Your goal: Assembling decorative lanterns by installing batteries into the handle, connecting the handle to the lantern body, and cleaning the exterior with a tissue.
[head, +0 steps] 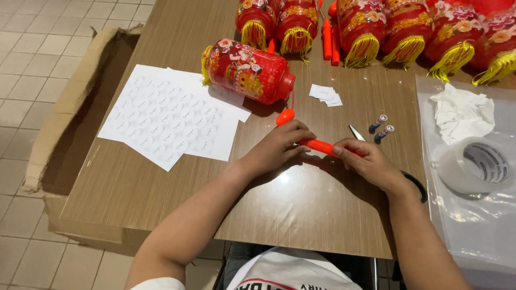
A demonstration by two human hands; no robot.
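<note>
While the cardboard box [64,134] gapes beside the table, both the left hand [279,147] and right hand [368,161] clamp an orange handle [322,146].

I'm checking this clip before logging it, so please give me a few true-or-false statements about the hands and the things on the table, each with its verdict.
1. Both hands grip one orange stick. True: the left hand and the right hand hold the orange stick between them.
2. The nearest red lantern stands upright. False: the red lantern lies on its side, partly on the sticker sheets.
3. Two small batteries lie beyond the right hand. True: the batteries sit on the table beside the scissors.
4. The tape roll is in the left hand. False: the tape roll rests on clear plastic at the right.
5. A cardboard box sits on the table. False: the cardboard box is on the floor at the left.
</note>
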